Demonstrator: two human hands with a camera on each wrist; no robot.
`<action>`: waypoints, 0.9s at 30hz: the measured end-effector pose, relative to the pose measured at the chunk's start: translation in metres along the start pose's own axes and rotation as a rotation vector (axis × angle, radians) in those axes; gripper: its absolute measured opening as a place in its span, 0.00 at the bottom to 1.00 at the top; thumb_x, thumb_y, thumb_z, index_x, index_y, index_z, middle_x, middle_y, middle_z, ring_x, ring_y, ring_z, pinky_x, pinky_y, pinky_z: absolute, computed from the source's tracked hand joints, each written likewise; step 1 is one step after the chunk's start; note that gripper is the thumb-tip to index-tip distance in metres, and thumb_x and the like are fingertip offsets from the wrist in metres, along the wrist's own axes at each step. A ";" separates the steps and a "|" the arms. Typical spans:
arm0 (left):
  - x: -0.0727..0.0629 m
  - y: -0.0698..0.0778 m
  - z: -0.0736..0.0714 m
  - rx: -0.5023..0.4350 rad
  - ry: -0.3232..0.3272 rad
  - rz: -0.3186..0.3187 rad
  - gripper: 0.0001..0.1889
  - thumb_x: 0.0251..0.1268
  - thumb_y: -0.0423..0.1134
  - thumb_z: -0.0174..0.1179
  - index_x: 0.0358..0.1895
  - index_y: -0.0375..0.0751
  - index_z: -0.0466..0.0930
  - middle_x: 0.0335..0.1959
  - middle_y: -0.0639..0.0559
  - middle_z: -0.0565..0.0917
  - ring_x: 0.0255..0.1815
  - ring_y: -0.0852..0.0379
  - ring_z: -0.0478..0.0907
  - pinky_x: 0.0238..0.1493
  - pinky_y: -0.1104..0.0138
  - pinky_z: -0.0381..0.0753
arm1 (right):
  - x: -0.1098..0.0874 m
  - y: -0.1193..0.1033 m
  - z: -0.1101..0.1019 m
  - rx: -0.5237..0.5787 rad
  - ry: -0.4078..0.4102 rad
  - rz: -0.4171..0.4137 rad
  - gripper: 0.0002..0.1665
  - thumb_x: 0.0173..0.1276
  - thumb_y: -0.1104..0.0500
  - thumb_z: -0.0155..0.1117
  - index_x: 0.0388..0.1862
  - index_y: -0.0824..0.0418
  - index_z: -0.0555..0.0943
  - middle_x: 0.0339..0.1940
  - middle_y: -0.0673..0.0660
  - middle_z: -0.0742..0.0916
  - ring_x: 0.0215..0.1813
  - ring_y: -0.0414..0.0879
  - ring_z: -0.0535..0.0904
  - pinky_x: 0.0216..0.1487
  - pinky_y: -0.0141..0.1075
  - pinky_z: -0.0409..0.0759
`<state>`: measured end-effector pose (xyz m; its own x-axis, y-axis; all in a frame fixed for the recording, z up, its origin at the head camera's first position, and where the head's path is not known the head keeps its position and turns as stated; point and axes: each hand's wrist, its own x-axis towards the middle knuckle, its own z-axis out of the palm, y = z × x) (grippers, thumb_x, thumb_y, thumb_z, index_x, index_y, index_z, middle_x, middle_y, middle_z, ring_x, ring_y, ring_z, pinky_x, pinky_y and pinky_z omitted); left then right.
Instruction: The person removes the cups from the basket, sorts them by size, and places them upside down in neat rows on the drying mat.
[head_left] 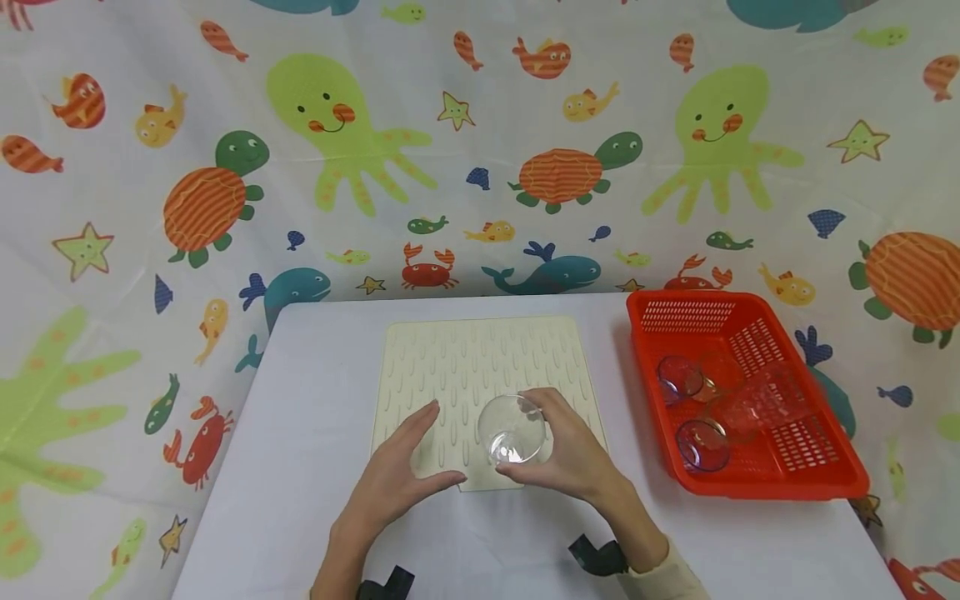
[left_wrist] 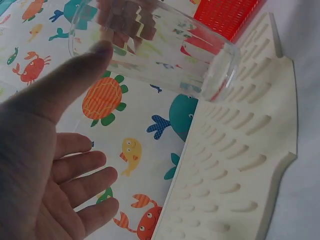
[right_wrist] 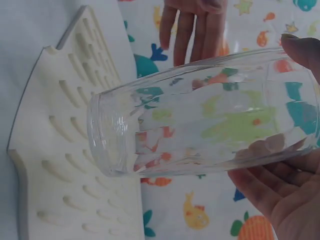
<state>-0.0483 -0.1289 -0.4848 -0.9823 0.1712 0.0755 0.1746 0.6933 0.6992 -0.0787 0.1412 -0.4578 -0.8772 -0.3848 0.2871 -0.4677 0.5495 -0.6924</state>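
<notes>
Head view: right hand [head_left: 581, 454], lower centre of frame, grips clear glass [head_left: 512, 429] at its right side, thumb on the near side, fingers on the far side. Glass sits over the lower part of cream mat [head_left: 420, 358], mid-frame, mat covered in raised drop-shaped ridges. Left hand [head_left: 393, 479], just left of glass, holds nothing: thumb and fingers well spread, gap between them and glass. Mat lies on white desk [head_left: 300, 417]. Red basket [head_left: 772, 485] at right of frame, slatted, holds see-through glassware [head_left: 702, 446], two pieces with purplish rims. Black wrist mounts [head_left: 597, 556] at bottom edge, pale sleeve [head_left: 667, 579] beside the right one. Sea-animal cloth [head_left: 480, 125] fills the upper frame.

Left wrist view: left hand at left edge, fingers apart and slightly bent, thumb overlapping the glass's mouth end. Glass slants across the top, base toward mat on the right. Red basket corner, top right.

Right wrist view: glass spans the middle, mouth end at right between right hand's thumb and fingers. Base at left, in front of mat; can't tell if touching. Left hand's fingers hang at top centre.
</notes>
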 end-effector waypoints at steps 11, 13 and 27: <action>0.014 0.022 -0.002 -0.155 -0.108 0.182 0.51 0.44 0.65 0.76 0.76 0.69 0.61 0.75 0.65 0.68 0.77 0.55 0.67 0.70 0.46 0.77 | 0.001 -0.003 0.002 0.063 -0.077 -0.044 0.50 0.45 0.38 0.84 0.66 0.49 0.72 0.59 0.44 0.80 0.55 0.44 0.80 0.56 0.43 0.88; 0.015 0.024 -0.003 -0.183 -0.131 0.210 0.50 0.45 0.63 0.77 0.75 0.69 0.62 0.74 0.65 0.70 0.76 0.56 0.68 0.69 0.46 0.78 | 0.001 -0.004 0.002 0.062 -0.088 -0.050 0.50 0.44 0.38 0.84 0.66 0.47 0.72 0.59 0.42 0.79 0.55 0.42 0.79 0.55 0.41 0.87; 0.020 0.032 -0.008 -0.251 -0.174 0.285 0.46 0.44 0.62 0.77 0.71 0.62 0.70 0.65 0.61 0.80 0.64 0.59 0.78 0.62 0.53 0.84 | 0.002 -0.007 -0.001 0.101 -0.161 -0.100 0.50 0.45 0.34 0.82 0.66 0.47 0.72 0.59 0.43 0.81 0.57 0.40 0.79 0.56 0.38 0.87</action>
<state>-0.0632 -0.1087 -0.4557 -0.8674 0.4622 0.1843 0.3945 0.4129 0.8209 -0.0770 0.1376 -0.4513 -0.7944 -0.5516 0.2542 -0.5313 0.4282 -0.7310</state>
